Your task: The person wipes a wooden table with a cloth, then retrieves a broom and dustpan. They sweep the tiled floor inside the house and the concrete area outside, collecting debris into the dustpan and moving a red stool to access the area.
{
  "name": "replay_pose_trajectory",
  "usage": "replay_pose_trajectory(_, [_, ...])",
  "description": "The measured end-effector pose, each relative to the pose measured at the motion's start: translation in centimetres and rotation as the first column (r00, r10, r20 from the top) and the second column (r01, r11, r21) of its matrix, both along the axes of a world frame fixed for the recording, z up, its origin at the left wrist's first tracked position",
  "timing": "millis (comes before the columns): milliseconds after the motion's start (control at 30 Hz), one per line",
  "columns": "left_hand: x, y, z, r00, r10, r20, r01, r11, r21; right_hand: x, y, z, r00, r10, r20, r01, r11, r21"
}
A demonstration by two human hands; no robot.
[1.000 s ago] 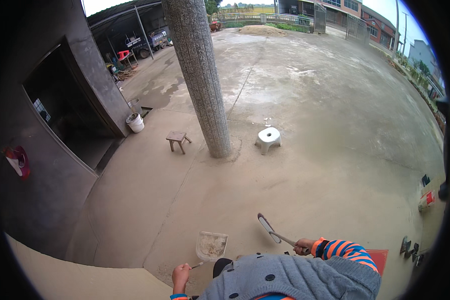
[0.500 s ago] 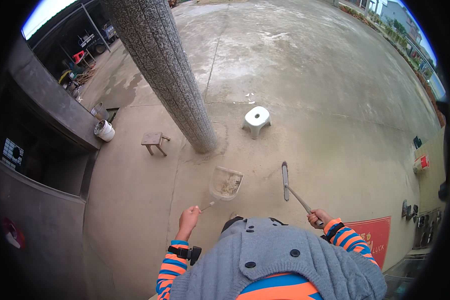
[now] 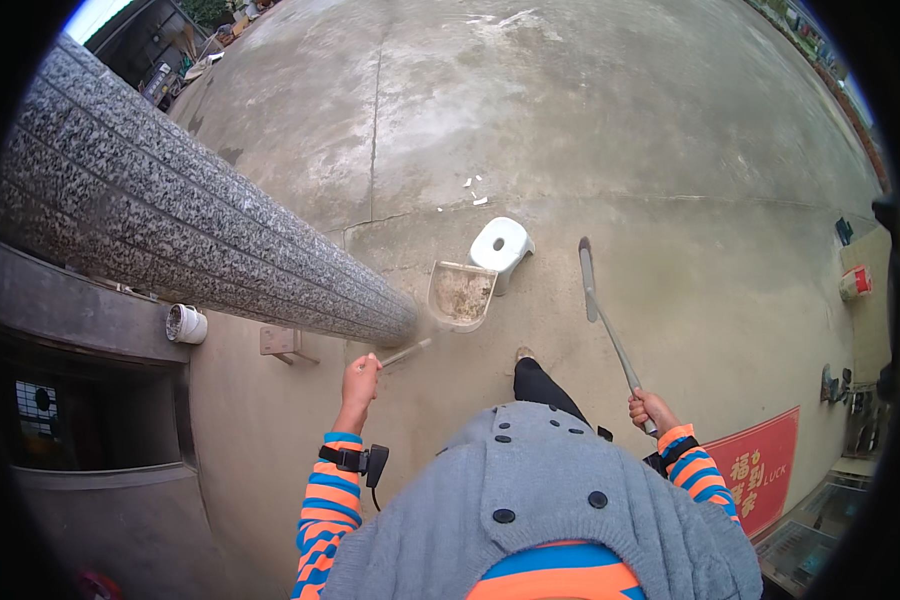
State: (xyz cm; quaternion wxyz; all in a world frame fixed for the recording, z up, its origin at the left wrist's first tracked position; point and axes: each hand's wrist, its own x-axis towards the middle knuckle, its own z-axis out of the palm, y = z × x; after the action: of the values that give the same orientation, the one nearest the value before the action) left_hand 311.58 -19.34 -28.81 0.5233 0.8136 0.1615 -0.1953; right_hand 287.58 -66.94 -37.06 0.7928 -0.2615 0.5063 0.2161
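Note:
My left hand [image 3: 360, 382] is closed around the handle of a pale, dirty dustpan [image 3: 462, 297], which has brown grime and debris in it. Beside the dustpan stands a white plastic stool [image 3: 503, 246] with a hole in its seat; their edges overlap in view, and I cannot tell whether they touch. On the right, the grey shaft of a long-handled broom [image 3: 618, 347] is gripped by my right hand [image 3: 653, 410]. Its narrow grey head [image 3: 587, 280] lies at the floor, right of the stool. Several white scraps [image 3: 479, 198] are on the concrete beyond the stool.
A thick speckled stone pillar [image 3: 220, 230] rises on the left. Behind its base is a small wooden stool [image 3: 279, 342], with a white bucket [image 3: 186, 324] by the wall. A red mat [image 3: 755, 465] lies at right, near shoes [image 3: 832, 385] and a red-and-white container [image 3: 855, 283].
I have stepped forward, and the dustpan has moved ahead to beside the white stool. The broom has gone forward too. Both hands keep their grips, and the pillar looms larger at left.

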Motion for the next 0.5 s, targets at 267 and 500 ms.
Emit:
replay_pose_trajectory(267, [17.0,-4.9,0.6,0.981,0.192,-0.003,-0.192,0.981,-0.036,23.6,-3.2,1.3,0.98,0.131,0.148,-0.13,0.991,-0.017])
replay_pose_trajectory(500, [32.6,-6.5,-6.6,0.937,0.346,0.038,-0.343,0.936,-0.078,41.5,-0.1,0.1,0.953,0.222,0.205,-0.235,0.971,0.042])
